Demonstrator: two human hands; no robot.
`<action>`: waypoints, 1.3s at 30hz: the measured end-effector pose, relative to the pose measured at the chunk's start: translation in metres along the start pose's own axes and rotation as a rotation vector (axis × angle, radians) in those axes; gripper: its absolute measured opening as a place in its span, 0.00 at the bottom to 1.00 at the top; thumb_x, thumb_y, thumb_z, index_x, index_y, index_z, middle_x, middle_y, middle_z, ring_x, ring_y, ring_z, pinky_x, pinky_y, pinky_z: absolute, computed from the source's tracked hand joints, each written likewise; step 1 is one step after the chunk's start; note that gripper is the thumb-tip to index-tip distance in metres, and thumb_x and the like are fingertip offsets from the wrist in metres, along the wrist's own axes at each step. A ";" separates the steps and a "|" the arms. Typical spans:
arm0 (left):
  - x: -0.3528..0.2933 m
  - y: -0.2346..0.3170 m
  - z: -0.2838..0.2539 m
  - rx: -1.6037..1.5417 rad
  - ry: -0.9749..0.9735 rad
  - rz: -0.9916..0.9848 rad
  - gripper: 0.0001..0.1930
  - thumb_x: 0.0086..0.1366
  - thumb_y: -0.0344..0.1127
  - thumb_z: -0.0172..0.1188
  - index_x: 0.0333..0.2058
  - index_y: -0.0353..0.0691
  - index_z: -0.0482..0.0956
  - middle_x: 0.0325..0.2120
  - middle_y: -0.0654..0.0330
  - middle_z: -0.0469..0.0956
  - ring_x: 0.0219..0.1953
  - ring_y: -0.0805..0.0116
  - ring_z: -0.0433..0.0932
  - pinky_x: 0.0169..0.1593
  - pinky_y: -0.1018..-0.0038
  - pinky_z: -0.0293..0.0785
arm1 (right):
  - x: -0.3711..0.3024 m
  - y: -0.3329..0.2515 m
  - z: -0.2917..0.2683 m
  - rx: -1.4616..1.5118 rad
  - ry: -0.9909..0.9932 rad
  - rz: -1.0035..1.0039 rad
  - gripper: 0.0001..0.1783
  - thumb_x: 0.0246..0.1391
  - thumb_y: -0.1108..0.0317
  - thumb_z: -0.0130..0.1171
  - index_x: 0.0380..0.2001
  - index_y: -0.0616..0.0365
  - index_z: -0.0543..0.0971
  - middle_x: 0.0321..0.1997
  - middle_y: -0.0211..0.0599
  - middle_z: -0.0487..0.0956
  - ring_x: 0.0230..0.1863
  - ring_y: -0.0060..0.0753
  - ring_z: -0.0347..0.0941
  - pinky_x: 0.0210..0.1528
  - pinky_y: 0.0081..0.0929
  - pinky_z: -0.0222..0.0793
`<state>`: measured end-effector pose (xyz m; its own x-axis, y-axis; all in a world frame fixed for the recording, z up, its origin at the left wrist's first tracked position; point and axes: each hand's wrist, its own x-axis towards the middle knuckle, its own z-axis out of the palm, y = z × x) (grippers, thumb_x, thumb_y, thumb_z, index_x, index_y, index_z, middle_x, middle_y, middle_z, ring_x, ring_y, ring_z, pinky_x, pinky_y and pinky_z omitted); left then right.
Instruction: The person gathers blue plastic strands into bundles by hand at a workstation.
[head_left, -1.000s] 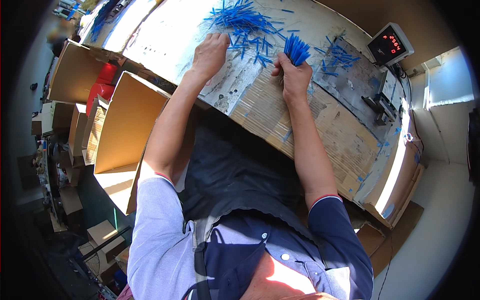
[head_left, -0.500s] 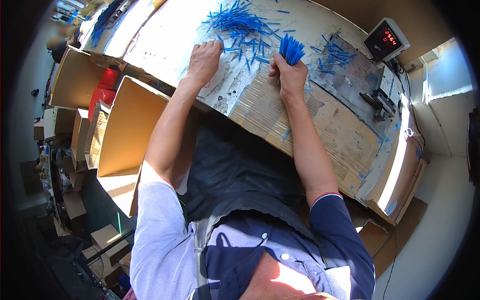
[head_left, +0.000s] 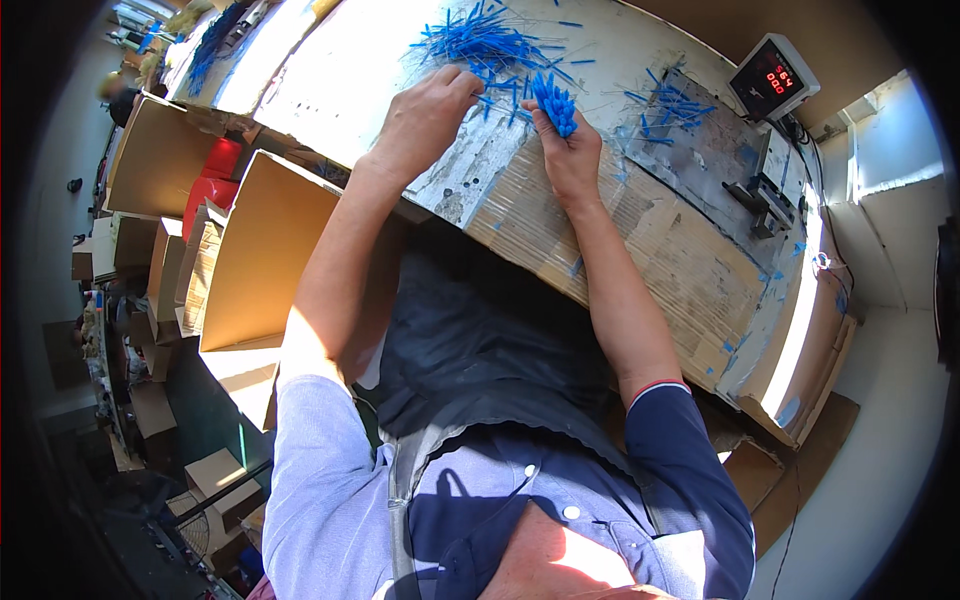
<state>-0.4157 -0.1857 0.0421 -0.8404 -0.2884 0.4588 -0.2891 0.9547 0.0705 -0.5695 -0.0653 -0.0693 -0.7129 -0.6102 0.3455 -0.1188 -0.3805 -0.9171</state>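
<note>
A tight bundle of thin wires with blue tips (head_left: 555,103) stands up from my right hand (head_left: 572,165), whose fingers are wrapped around its lower part. My left hand (head_left: 425,118) is closed, fingertips drawn together beside loose blue-tipped pieces; whatever is in them, if anything, is hidden. Just beyond both hands lies a loose pile of the same blue-tipped wires (head_left: 478,42) on the pale worktable (head_left: 350,75). More blue-tipped pieces (head_left: 675,108) are scattered to the right, on and beside a grey metal plate (head_left: 715,160).
Flattened cardboard (head_left: 660,260) covers the table's near right part. A digital display (head_left: 774,78) with red digits stands at the far right, near a metal fixture (head_left: 762,200). Open cardboard boxes (head_left: 268,240) and a red object (head_left: 212,175) are at the left.
My left hand has moved right, toward the bundle. My right hand has shifted slightly left, and the bundle's tips now lean more toward me. The display's digits differ.
</note>
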 end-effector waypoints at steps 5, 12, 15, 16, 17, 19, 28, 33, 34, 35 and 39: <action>0.025 0.024 0.007 -0.063 -0.026 0.079 0.07 0.69 0.33 0.62 0.44 0.42 0.78 0.37 0.58 0.79 0.40 0.53 0.82 0.42 0.61 0.79 | -0.001 0.004 0.000 -0.161 -0.067 -0.155 0.08 0.65 0.69 0.65 0.43 0.60 0.85 0.35 0.27 0.84 0.32 0.21 0.76 0.36 0.23 0.73; 0.013 0.017 0.047 -0.250 -0.018 -0.105 0.12 0.67 0.31 0.63 0.49 0.45 0.80 0.43 0.57 0.80 0.45 0.53 0.82 0.47 0.61 0.79 | 0.020 -0.015 -0.024 0.302 0.235 0.259 0.05 0.63 0.74 0.63 0.39 0.65 0.82 0.27 0.36 0.82 0.24 0.30 0.78 0.30 0.27 0.77; -0.003 0.012 0.073 -0.182 -0.096 -0.030 0.12 0.66 0.31 0.63 0.48 0.47 0.82 0.44 0.58 0.78 0.48 0.55 0.79 0.50 0.59 0.77 | 0.027 -0.010 -0.030 0.340 0.391 0.234 0.05 0.62 0.74 0.63 0.37 0.66 0.81 0.25 0.36 0.80 0.19 0.32 0.76 0.23 0.28 0.75; -0.004 0.011 0.079 -0.156 -0.103 -0.009 0.11 0.66 0.31 0.64 0.47 0.47 0.82 0.43 0.59 0.78 0.47 0.55 0.79 0.50 0.59 0.77 | 0.028 -0.009 -0.031 0.348 0.404 0.246 0.05 0.62 0.74 0.63 0.37 0.66 0.81 0.25 0.36 0.80 0.19 0.31 0.76 0.23 0.28 0.75; -0.006 0.010 0.084 -0.131 -0.110 0.013 0.11 0.66 0.31 0.64 0.46 0.46 0.82 0.43 0.59 0.78 0.47 0.55 0.78 0.50 0.60 0.77 | 0.027 -0.009 -0.030 0.355 0.416 0.257 0.05 0.62 0.74 0.63 0.37 0.66 0.81 0.24 0.37 0.80 0.19 0.31 0.76 0.23 0.28 0.75; -0.008 0.006 0.093 -0.127 -0.080 0.021 0.10 0.65 0.31 0.64 0.45 0.46 0.82 0.40 0.59 0.78 0.45 0.55 0.78 0.48 0.60 0.78 | 0.025 -0.011 -0.027 0.349 0.393 0.262 0.04 0.62 0.73 0.63 0.34 0.64 0.80 0.24 0.36 0.80 0.18 0.29 0.75 0.22 0.27 0.73; -0.002 -0.002 0.093 -0.063 -0.014 -0.094 0.07 0.67 0.34 0.62 0.43 0.46 0.82 0.41 0.60 0.80 0.46 0.57 0.80 0.48 0.62 0.79 | 0.023 -0.010 -0.024 0.289 0.366 0.304 0.08 0.62 0.71 0.63 0.29 0.61 0.78 0.22 0.33 0.79 0.18 0.25 0.74 0.22 0.25 0.71; -0.001 -0.011 0.102 -0.009 -0.091 -0.116 0.05 0.68 0.34 0.62 0.40 0.45 0.82 0.40 0.61 0.80 0.46 0.58 0.80 0.46 0.62 0.78 | 0.021 -0.009 -0.022 0.290 0.331 0.290 0.08 0.62 0.71 0.63 0.29 0.61 0.78 0.22 0.33 0.80 0.18 0.25 0.74 0.23 0.24 0.71; 0.000 -0.010 0.100 0.023 -0.081 -0.106 0.04 0.68 0.35 0.61 0.40 0.45 0.82 0.39 0.61 0.80 0.47 0.60 0.80 0.45 0.62 0.78 | 0.021 -0.008 -0.023 0.297 0.314 0.289 0.07 0.62 0.71 0.63 0.30 0.61 0.79 0.23 0.34 0.81 0.19 0.25 0.75 0.23 0.24 0.72; 0.001 -0.009 0.100 0.021 -0.079 -0.105 0.04 0.68 0.35 0.61 0.40 0.45 0.82 0.39 0.61 0.80 0.47 0.60 0.80 0.45 0.62 0.78 | 0.021 -0.007 -0.023 0.305 0.296 0.289 0.06 0.62 0.71 0.63 0.31 0.62 0.80 0.25 0.35 0.81 0.19 0.25 0.75 0.24 0.24 0.72; 0.009 0.017 0.087 -0.151 0.175 -0.197 0.04 0.67 0.34 0.63 0.36 0.41 0.81 0.34 0.59 0.82 0.39 0.57 0.82 0.40 0.62 0.79 | 0.018 -0.010 -0.018 0.350 0.279 0.299 0.06 0.63 0.71 0.63 0.35 0.64 0.83 0.30 0.37 0.84 0.24 0.27 0.78 0.26 0.25 0.75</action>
<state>-0.4682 -0.1789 -0.0300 -0.6798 -0.4643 0.5677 -0.3560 0.8857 0.2981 -0.5934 -0.0602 -0.0574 -0.8425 -0.5378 -0.0303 0.3210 -0.4563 -0.8299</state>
